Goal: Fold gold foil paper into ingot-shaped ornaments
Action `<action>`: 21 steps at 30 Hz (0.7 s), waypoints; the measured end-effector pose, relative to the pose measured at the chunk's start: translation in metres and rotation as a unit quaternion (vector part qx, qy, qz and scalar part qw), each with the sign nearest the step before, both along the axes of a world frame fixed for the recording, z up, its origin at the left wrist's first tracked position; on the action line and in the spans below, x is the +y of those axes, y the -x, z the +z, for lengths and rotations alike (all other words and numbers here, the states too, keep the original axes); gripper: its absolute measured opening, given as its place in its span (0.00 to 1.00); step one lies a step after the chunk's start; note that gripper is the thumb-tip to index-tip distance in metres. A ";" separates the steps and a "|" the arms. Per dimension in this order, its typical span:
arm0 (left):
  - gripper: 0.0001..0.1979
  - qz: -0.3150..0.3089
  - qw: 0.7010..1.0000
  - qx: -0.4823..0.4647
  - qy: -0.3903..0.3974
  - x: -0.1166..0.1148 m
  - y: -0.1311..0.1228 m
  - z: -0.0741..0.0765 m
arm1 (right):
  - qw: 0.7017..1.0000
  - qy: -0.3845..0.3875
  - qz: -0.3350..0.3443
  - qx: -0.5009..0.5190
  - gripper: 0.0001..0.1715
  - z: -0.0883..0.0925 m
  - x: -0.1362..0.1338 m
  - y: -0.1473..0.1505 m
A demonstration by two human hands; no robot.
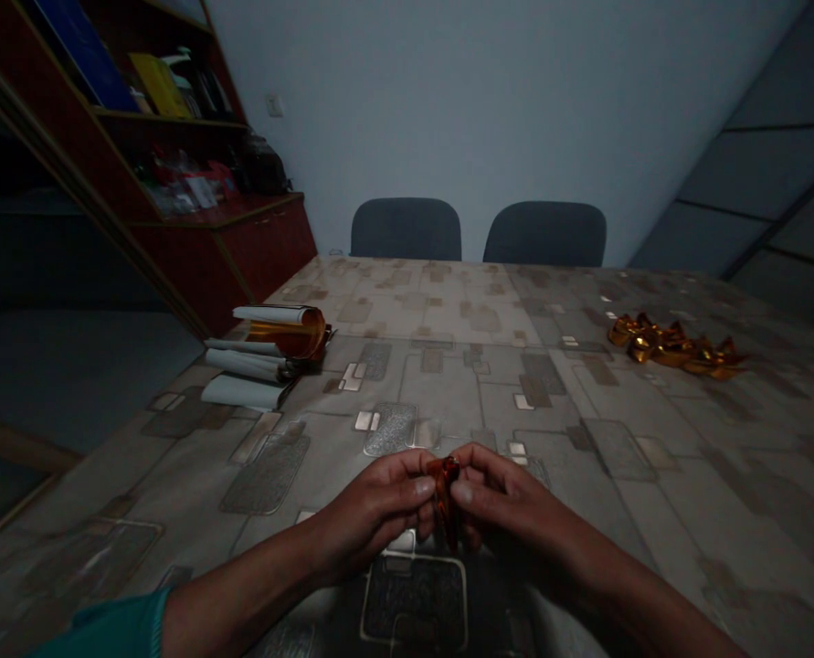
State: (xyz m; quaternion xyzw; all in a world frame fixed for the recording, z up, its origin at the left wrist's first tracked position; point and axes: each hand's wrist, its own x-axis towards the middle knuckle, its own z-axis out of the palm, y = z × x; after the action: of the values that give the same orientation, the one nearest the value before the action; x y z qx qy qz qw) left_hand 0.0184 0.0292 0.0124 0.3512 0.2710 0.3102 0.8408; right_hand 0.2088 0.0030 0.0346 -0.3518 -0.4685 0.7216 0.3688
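Observation:
Both of my hands are raised over the near edge of the patterned table (461, 393). My left hand (379, 512) and my right hand (509, 498) pinch a small twisted piece of shiny orange foil (446, 498) between them, with their fingertips meeting around it. Its lower end hangs below the fingers. A pile of crumpled gold-orange foil pieces (673, 347) lies far off to the right. On the left stands a roll of amber foil (287, 334) on white paper sheets (242, 370), some of them curled.
A dark red wooden shelf unit (194, 219) holding books, bags and assorted items stands beyond the table's left side. Two dark chairs (405, 228) (544, 233) stand at the far edge, against a pale wall. The floor lies to the left.

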 end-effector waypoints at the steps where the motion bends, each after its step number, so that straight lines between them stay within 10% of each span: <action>1: 0.14 -0.003 1.000 -0.001 -0.001 0.000 0.000 -0.001 | 1.000 0.004 -0.002 0.005 0.18 0.000 0.000 0.000; 9: 0.15 -0.054 0.998 -0.033 -0.004 0.000 0.002 0.002 | 0.996 0.078 -0.003 0.044 0.22 0.001 0.001 -0.007; 17: 0.18 -0.123 0.991 -0.036 0.042 0.001 0.006 0.010 | 0.981 -0.065 -0.163 -0.082 0.16 -0.002 0.008 -0.007; 21: 0.17 -0.135 0.988 -0.029 0.070 0.001 0.006 0.011 | 0.982 -0.099 -0.131 -0.090 0.14 0.001 0.006 -0.007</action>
State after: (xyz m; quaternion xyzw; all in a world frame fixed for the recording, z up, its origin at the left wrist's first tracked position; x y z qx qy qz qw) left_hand 0.0128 0.0297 0.0230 0.3162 0.2175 0.1842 0.9049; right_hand 0.2160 0.0095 0.0361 -0.4353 -0.5189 0.5827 0.4492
